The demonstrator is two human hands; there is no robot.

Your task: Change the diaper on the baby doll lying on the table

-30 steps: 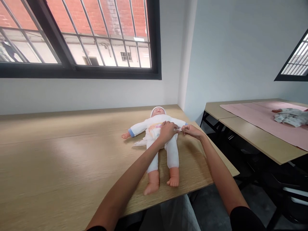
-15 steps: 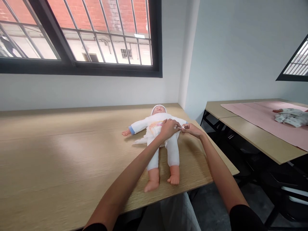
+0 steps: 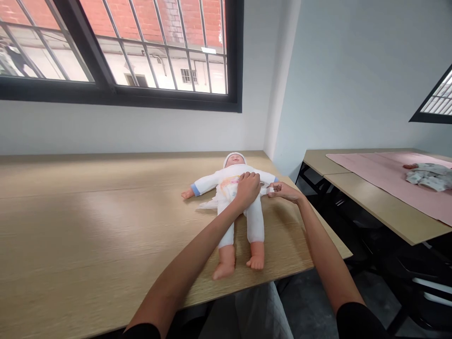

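A baby doll (image 3: 255, 226) in white clothes and a white cap lies on its back on the wooden table (image 3: 106, 226), feet towards me. A white diaper (image 3: 212, 203) is around its hips, one side spread out on the left. My left hand (image 3: 248, 188) rests on the doll's belly over the diaper front, fingers bent; what lies under them is hidden. Just right of the doll's hip, my right hand (image 3: 282, 191) pinches a white diaper tab (image 3: 266, 190), which is stretched out from the diaper's side.
To the right stands a second table (image 3: 381, 207) with a pink cloth (image 3: 381, 181) and another doll in pale clothes (image 3: 429, 176). A wall and a barred window are behind my table. The table's right edge runs close beside my right forearm.
My right hand has moved slightly right, away from my left hand, and the white tab now shows between them. My left hand has settled flatter on the belly. The view has shifted a little.
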